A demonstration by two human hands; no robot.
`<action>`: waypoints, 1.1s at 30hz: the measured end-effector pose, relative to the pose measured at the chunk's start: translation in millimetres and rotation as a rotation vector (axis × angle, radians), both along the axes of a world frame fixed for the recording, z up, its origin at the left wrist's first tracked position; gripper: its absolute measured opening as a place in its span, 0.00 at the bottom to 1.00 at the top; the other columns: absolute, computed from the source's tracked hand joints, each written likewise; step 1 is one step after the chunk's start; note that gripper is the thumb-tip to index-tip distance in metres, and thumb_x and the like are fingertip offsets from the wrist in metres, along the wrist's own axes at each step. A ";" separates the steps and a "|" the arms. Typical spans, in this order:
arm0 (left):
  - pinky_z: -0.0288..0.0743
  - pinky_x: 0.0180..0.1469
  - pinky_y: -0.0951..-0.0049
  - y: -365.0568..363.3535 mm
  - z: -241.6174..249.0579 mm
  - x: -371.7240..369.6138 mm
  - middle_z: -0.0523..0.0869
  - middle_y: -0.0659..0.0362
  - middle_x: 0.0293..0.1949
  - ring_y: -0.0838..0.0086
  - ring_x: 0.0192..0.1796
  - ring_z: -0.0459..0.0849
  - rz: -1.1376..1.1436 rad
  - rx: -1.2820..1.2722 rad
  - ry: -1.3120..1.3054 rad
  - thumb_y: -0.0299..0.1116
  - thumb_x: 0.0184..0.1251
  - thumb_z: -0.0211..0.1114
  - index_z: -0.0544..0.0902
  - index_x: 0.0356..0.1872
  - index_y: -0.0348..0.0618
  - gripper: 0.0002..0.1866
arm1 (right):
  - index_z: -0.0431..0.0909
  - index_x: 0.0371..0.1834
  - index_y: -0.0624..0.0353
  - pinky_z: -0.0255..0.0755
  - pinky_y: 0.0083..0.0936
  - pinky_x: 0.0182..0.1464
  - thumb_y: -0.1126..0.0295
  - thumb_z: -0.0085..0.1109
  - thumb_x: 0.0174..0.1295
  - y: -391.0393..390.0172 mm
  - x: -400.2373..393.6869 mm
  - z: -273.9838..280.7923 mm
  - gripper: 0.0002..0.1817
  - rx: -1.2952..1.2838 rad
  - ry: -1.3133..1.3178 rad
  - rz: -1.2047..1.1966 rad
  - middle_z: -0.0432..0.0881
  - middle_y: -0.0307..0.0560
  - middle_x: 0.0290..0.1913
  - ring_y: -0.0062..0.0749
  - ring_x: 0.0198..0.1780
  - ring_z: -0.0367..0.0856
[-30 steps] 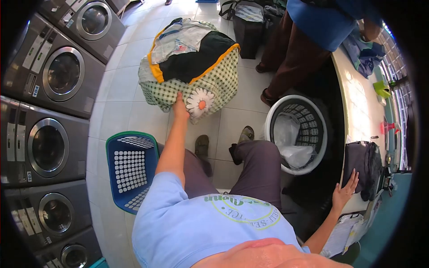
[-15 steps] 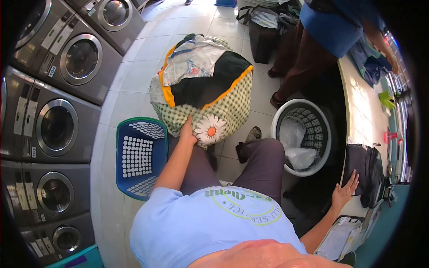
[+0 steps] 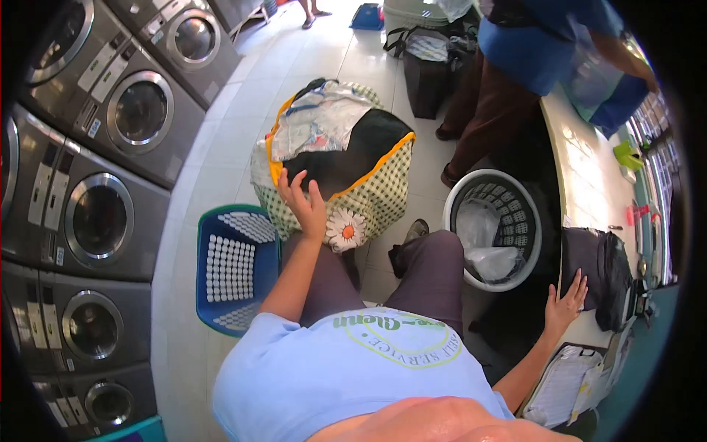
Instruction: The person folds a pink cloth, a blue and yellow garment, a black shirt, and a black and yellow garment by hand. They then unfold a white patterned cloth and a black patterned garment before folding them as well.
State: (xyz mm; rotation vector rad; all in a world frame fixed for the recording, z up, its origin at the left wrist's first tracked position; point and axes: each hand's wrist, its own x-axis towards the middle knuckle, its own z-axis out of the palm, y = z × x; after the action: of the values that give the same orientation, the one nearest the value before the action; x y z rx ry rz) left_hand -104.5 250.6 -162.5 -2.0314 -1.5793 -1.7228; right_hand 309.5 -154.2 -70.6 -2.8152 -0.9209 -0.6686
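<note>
A large checkered bag (image 3: 383, 188) with a yellow rim and a daisy print stands on the floor in front of me. White printed cloth or plastic (image 3: 313, 121) lies on its dark top. My left hand (image 3: 305, 206) is raised at the bag's near side, fingers apart, holding nothing; whether it touches the bag is unclear. My right hand (image 3: 565, 303) rests with spread fingers at the edge of the counter, against a folded black item (image 3: 589, 258).
Washing machines (image 3: 99, 217) line the left. A blue basket (image 3: 232, 269) stands left of my legs, a round white basket (image 3: 532, 214) with clear plastic to the right. Another person (image 3: 490, 103) stands at the counter (image 3: 578, 173). A black bag (image 3: 423, 81) stands behind.
My left hand has let go of the bag's side and risen with its fingers opened. The other person's hands have shifted, with blue bags at the counter. The view has tilted slightly.
</note>
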 end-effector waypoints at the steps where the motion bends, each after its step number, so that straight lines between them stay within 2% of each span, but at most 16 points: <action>1: 0.65 0.59 0.58 16.8 10.9 2.5 0.70 0.43 0.58 0.52 0.60 0.69 -0.065 0.003 0.071 0.30 0.63 0.61 0.75 0.48 0.33 0.15 | 0.54 0.72 0.40 0.51 0.62 0.64 0.50 0.58 0.57 0.8 0.2 -0.4 0.38 0.004 0.001 -0.018 0.56 0.44 0.72 0.49 0.71 0.54; 5: 0.69 0.53 0.60 103.1 -2.2 8.9 0.74 0.44 0.52 0.52 0.52 0.75 -0.143 -0.148 -0.036 0.39 0.59 0.65 0.80 0.45 0.36 0.18 | 0.55 0.71 0.41 0.46 0.71 0.62 0.46 0.54 0.59 2.7 -5.0 3.1 0.37 0.018 0.040 -0.105 0.56 0.45 0.72 0.48 0.72 0.55; 7: 0.71 0.50 0.61 136.0 -21.1 9.3 0.78 0.45 0.47 0.52 0.47 0.77 -0.082 -0.324 0.013 0.43 0.57 0.67 0.81 0.43 0.36 0.21 | 0.56 0.71 0.41 0.45 0.71 0.62 0.47 0.55 0.59 0.6 -4.3 1.0 0.36 0.060 0.039 -0.106 0.56 0.44 0.72 0.46 0.71 0.55; 10: 0.73 0.46 0.63 153.1 -42.2 0.3 0.81 0.45 0.38 0.53 0.42 0.79 -0.195 -0.433 0.072 0.47 0.54 0.68 0.83 0.37 0.34 0.22 | 0.57 0.70 0.41 0.43 0.71 0.62 0.48 0.56 0.59 -1.1 -6.3 -0.8 0.36 0.109 0.057 -0.122 0.57 0.44 0.71 0.44 0.71 0.56; 11: 0.73 0.43 0.64 155.8 -42.0 0.5 0.82 0.47 0.31 0.54 0.39 0.80 -0.156 -0.513 0.095 0.46 0.53 0.67 0.84 0.32 0.35 0.20 | 0.58 0.70 0.41 0.43 0.71 0.63 0.48 0.56 0.59 -1.6 -6.0 0.4 0.35 0.121 0.065 -0.132 0.58 0.43 0.71 0.43 0.71 0.56; 14: 0.71 0.32 0.65 161.8 -51.3 -0.2 0.83 0.49 0.23 0.60 0.26 0.81 -0.193 -0.378 0.029 0.44 0.54 0.66 0.85 0.27 0.37 0.17 | 0.58 0.69 0.41 0.43 0.71 0.63 0.50 0.57 0.59 1.8 -11.8 9.3 0.35 0.134 0.100 -0.132 0.58 0.43 0.71 0.42 0.71 0.57; 18: 0.71 0.31 0.65 163.0 -27.7 -3.5 0.83 0.50 0.22 0.60 0.26 0.81 -0.201 -0.455 -0.016 0.45 0.57 0.64 0.83 0.24 0.37 0.18 | 0.69 0.62 0.47 0.47 0.66 0.62 0.55 0.59 0.59 12.6 -17.9 15.7 0.27 0.329 0.012 -0.107 0.67 0.45 0.66 0.45 0.69 0.61; 19: 0.71 0.32 0.61 160.7 -10.7 -3.4 0.84 0.49 0.26 0.57 0.27 0.82 -0.186 -0.531 0.061 0.42 0.61 0.62 0.83 0.30 0.38 0.15 | 0.72 0.58 0.49 0.49 0.62 0.62 0.57 0.59 0.59 19.4 -21.3 15.5 0.23 0.396 -0.044 -0.003 0.70 0.46 0.63 0.46 0.67 0.64; 20: 0.71 0.32 0.60 157.4 5.1 3.8 0.83 0.47 0.27 0.55 0.29 0.82 -0.213 -0.361 0.033 0.40 0.62 0.60 0.83 0.31 0.38 0.14 | 0.75 0.54 0.51 0.52 0.58 0.62 0.60 0.59 0.59 29.2 -25.6 13.8 0.20 0.463 -0.103 0.103 0.73 0.46 0.60 0.46 0.64 0.66; 22: 0.72 0.33 0.57 132.7 42.8 29.1 0.82 0.44 0.28 0.49 0.32 0.82 -0.258 -0.027 -0.015 0.37 0.65 0.57 0.81 0.32 0.38 0.12 | 0.80 0.43 0.57 0.58 0.43 0.60 0.70 0.59 0.58 66.3 -63.6 37.3 0.10 0.630 -0.073 0.381 0.79 0.48 0.50 0.45 0.56 0.74; 23: 0.73 0.34 0.56 114.1 60.6 41.2 0.81 0.43 0.29 0.48 0.33 0.81 -0.393 -0.068 0.050 0.36 0.66 0.55 0.80 0.34 0.39 0.11 | 0.79 0.44 0.58 0.60 0.37 0.59 0.75 0.59 0.56 86.3 -81.4 38.4 0.12 0.572 -0.003 0.435 0.79 0.48 0.49 0.43 0.56 0.73; 25: 0.73 0.34 0.57 63.9 91.5 68.6 0.81 0.44 0.30 0.48 0.34 0.81 -0.640 -0.144 0.191 0.33 0.65 0.56 0.79 0.35 0.40 0.08 | 0.75 0.51 0.59 0.58 0.35 0.64 0.78 0.61 0.52 129.0 -121.3 33.1 0.20 0.706 0.453 0.720 0.73 0.50 0.57 0.43 0.60 0.70; 27: 0.74 0.33 0.59 -1.0 114.0 87.9 0.81 0.46 0.30 0.50 0.32 0.81 -0.887 -0.187 0.305 0.31 0.62 0.58 0.79 0.34 0.39 0.06 | 0.64 0.61 0.61 0.58 0.36 0.66 0.77 0.63 0.50 166.9 -163.0 28.8 0.32 0.615 0.629 0.933 0.65 0.56 0.63 0.48 0.66 0.63; 29: 0.74 0.33 0.58 -60.0 125.3 93.1 0.81 0.47 0.29 0.50 0.32 0.81 -1.096 -0.263 0.351 0.31 0.61 0.59 0.79 0.33 0.39 0.06 | 0.60 0.64 0.63 0.58 0.36 0.66 0.77 0.64 0.49 200.9 -198.6 8.6 0.36 0.731 0.833 1.048 0.63 0.60 0.63 0.52 0.67 0.61; 31: 0.74 0.32 0.60 -91.1 120.8 88.1 0.82 0.48 0.28 0.53 0.30 0.81 -1.144 -0.314 0.374 0.31 0.60 0.60 0.80 0.33 0.39 0.07 | 0.69 0.57 0.61 0.63 0.33 0.61 0.78 0.63 0.47 227.9 -211.2 -9.9 0.29 0.756 0.749 1.060 0.68 0.59 0.59 0.51 0.62 0.67; 33: 0.73 0.30 0.65 -105.0 119.6 81.0 0.82 0.49 0.26 0.58 0.27 0.82 -1.091 -0.281 0.410 0.32 0.60 0.61 0.81 0.34 0.38 0.08 | 0.75 0.50 0.58 0.68 0.34 0.55 0.77 0.62 0.47 232.9 -204.8 -10.6 0.23 0.538 0.892 0.907 0.73 0.56 0.54 0.49 0.56 0.73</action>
State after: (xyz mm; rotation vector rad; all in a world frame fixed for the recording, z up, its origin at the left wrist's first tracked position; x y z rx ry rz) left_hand -23.5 145.6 -42.9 -3.4561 -0.5805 -1.0479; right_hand 104.7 78.8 -81.2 -1.6161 -1.3251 0.3845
